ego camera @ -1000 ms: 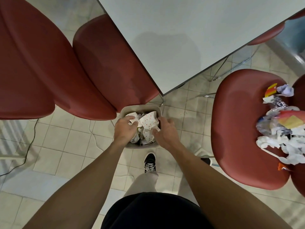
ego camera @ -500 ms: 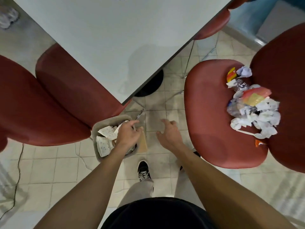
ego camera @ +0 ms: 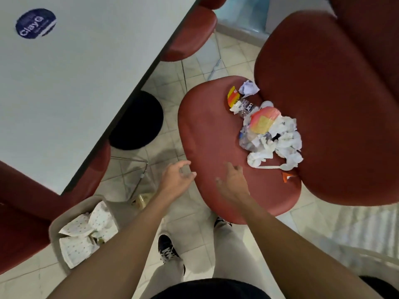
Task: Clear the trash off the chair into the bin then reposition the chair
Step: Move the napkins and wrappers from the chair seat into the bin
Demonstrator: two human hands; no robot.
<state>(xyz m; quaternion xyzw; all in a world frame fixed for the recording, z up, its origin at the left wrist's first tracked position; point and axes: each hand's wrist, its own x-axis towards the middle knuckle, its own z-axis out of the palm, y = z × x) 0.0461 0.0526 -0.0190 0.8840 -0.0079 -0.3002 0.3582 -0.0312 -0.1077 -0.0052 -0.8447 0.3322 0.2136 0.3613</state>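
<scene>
Over the tiled floor, both hands had left the bin; the left hand and right hand, empty and loosely spread, reached toward the chair's remaining trash.

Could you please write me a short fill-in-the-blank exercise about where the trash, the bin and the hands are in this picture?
1. The pile of trash lies on the seat of the red ____.
2. The bin stands on the floor and holds dotted ____.
3. Both hands, left hand and right hand, hold ____.

Missing words: chair; paper; nothing
</scene>
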